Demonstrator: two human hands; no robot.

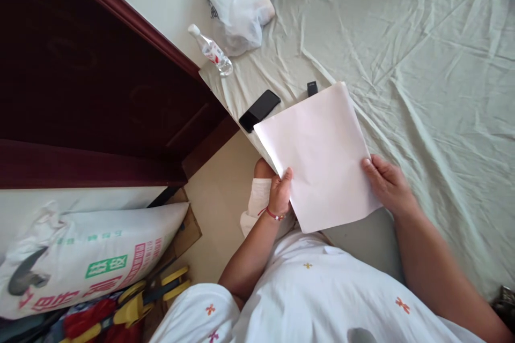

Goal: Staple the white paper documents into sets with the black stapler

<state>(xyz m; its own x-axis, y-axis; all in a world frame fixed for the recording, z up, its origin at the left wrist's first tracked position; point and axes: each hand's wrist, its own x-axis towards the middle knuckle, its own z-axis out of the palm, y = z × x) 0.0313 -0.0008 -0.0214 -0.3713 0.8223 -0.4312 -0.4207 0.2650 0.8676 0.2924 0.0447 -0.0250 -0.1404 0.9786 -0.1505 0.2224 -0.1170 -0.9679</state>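
Two-handed, grips paper (325, 161) by opposite edges with left hand (279, 193) and right hand (388, 185) nearly closed, thumbs on top, likely to keep it flat. Has phone (259, 111) beside paper's far left corner, bottle (213, 52) farther from paper, probably apart to free both hands.
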